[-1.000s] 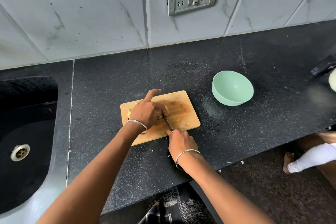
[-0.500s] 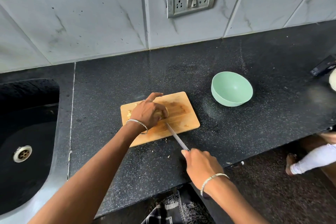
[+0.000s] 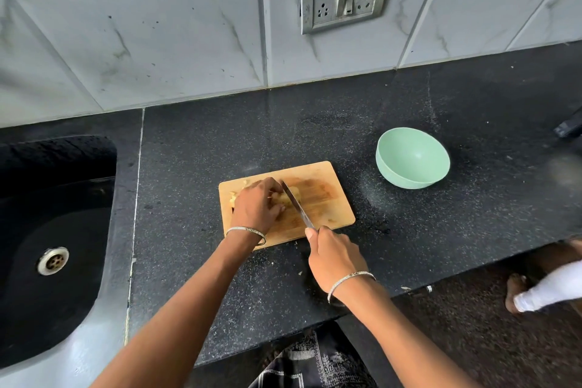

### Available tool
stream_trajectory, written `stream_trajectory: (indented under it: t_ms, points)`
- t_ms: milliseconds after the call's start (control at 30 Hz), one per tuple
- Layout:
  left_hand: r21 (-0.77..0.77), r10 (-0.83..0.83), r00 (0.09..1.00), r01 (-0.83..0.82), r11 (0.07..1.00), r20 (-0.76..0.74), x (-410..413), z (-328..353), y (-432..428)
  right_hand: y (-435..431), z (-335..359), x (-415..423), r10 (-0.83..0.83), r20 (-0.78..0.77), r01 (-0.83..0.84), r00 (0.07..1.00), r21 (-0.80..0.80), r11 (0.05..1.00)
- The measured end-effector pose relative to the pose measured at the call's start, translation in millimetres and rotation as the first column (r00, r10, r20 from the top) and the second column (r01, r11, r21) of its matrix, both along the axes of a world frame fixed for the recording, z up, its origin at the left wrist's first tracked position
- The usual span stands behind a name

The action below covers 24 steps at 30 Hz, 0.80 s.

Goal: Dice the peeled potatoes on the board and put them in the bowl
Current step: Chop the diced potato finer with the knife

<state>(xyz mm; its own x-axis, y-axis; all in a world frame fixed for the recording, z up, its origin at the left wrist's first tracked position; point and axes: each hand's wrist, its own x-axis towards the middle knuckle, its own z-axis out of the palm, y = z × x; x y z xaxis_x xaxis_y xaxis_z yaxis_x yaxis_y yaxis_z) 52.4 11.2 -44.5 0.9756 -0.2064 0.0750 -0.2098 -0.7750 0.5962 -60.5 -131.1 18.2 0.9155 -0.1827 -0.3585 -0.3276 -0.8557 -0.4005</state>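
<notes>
Left hand (image 3: 256,206) pins potato (image 3: 285,198), right hand (image 3: 333,258) grips knife (image 3: 299,209); board (image 3: 327,198) on black speckled counter (image 3: 315,129).

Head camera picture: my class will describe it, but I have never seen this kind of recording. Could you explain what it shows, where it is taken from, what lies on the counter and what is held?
There is no machine here. A person works with bare hands, and one wide-angle camera worn on their head looks forward and down at them. The right hand holds a knife, its blade lying across a wooden cutting board on the black counter. The left hand steadies pale potato on the board. To the right stands a green bowl, with nothing visible inside. A sink lies at the left.
</notes>
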Motion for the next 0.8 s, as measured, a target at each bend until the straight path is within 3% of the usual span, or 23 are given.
stream_trajectory:
  t_ms: [400, 800]
  points:
    - [-0.099, 0.058, 0.997, -0.063, 0.993, -0.044, -0.1, -3.8, 2.1, 6.1, -3.6, 0.5, 0.016, -0.001, -0.016, 1.0, -0.028, 0.999]
    - [-0.089, 0.074, 0.996, -0.078, 0.993, -0.054, 1.2, 0.8, 2.1, 22.9, -17.8, 32.6, -0.013, -0.045, 0.012, 0.999, -0.034, 0.999]
